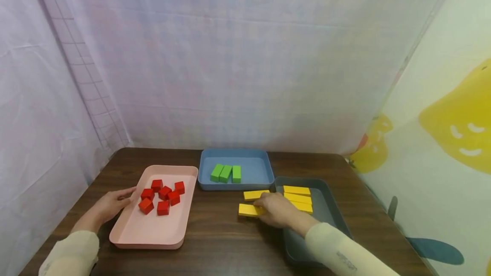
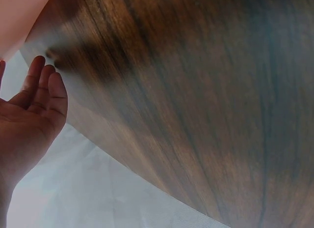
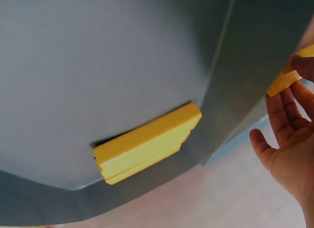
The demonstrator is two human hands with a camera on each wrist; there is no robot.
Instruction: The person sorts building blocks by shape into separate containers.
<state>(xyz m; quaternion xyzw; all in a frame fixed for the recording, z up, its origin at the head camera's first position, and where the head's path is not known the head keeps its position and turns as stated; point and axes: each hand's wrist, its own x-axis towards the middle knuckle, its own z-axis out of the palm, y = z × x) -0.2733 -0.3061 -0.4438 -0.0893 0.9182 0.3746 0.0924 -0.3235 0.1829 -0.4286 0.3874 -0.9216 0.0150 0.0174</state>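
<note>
My right hand [image 1: 278,210] pinches a yellow block [image 1: 248,210] between thumb and fingers, low over the table just left of the dark grey tray. In the right wrist view the thumb and fingers of the right hand [image 3: 294,154] lie about yellow wood near the tray edge. Just beyond it, a second yellow block [image 1: 255,195] lies on the table. Three yellow blocks [image 1: 297,199] lie side by side in the grey tray [image 1: 333,203]. At the left, my left hand [image 1: 109,204] rests with extended fingers at the rim of the pink tray [image 1: 153,233].
Several red cubes [image 1: 163,208] lie scattered in the pink tray. A blue tray [image 1: 253,165] at the back holds three green blocks [image 1: 226,173]. The brown wooden table [image 1: 218,250] ends at a pale curtain [image 1: 245,76] behind and a printed wall [image 1: 441,161] on the right.
</note>
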